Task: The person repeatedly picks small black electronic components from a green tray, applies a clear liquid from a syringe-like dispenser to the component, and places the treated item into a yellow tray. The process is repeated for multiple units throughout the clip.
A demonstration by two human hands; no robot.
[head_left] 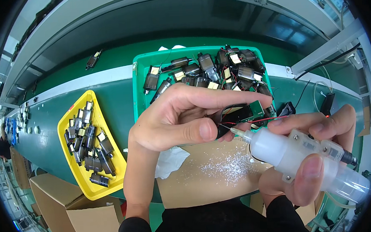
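**Over the cardboard sheet, tool tip meets black part**

Right at the centre, here's the small black part (240,115) with its green board (256,108), up in the air above the sheet (189,183). The left hand (173,116) has its grip closed on it, thumb below and forefinger stretched along the top. In comes the white tool (276,146), the right hand's (307,177) grip wrapped around its body, its thin tip (238,132) right up at the part's near end! My read: tip work on the part is the step in hand. The next move, I'd judge, calls for a steady left hand and careful aim, with the red wire (260,120) clear of the tip.

Now the tricky bits: the left fingers cover much of the part, and whether the tip truly touches, or puts anything out, I can't tell. The right palm hides behind the tool, whose rear end blurs off towards the rim. Further out, the forearm and hands block the near side of the green tray (138,93), with dark parts heaped too tightly to count; the yellow tray (117,179) sits left on the worktop (44,133).
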